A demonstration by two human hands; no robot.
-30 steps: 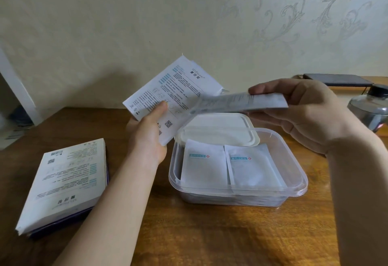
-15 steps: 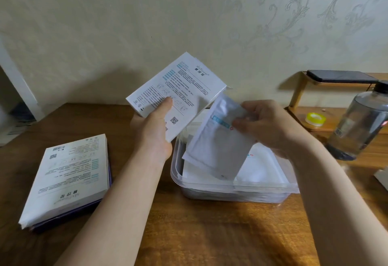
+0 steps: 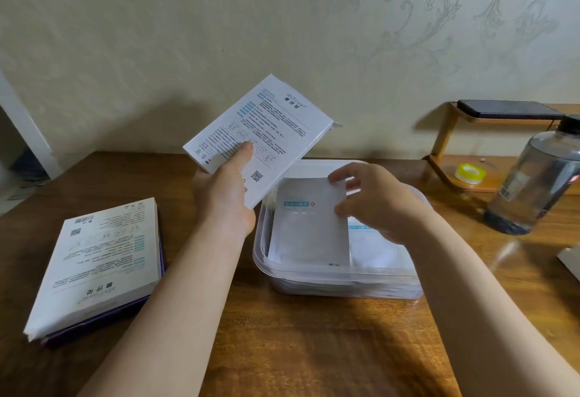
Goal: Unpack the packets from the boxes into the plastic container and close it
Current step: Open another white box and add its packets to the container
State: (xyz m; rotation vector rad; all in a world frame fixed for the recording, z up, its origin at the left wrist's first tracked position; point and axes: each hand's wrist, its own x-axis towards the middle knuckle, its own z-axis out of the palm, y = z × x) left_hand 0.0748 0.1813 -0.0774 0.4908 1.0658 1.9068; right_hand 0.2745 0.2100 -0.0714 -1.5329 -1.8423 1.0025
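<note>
My left hand (image 3: 226,196) holds a white printed box (image 3: 266,127) tilted above the container's left rear corner. A clear plastic container (image 3: 314,276) stands on the wooden table, with white packets lying flat inside. My right hand (image 3: 376,205) reaches into it, thumb and fingers on the upper right corner of a grey-white packet (image 3: 307,233) that lies on the left side. A second packet (image 3: 373,249) lies to its right, partly under my hand. The container's white lid (image 3: 314,167) lies just behind it, mostly hidden.
Two more flat boxes (image 3: 100,258) are stacked at the left of the table. At the right stand a clear water bottle (image 3: 539,183) and a small wooden shelf (image 3: 439,145) with a yellow tape roll (image 3: 469,174) and a dark phone (image 3: 502,109).
My right hand pulled a packet out of the box, brought it down and laid it flat in the container's left side. The left hand kept the box raised.
</note>
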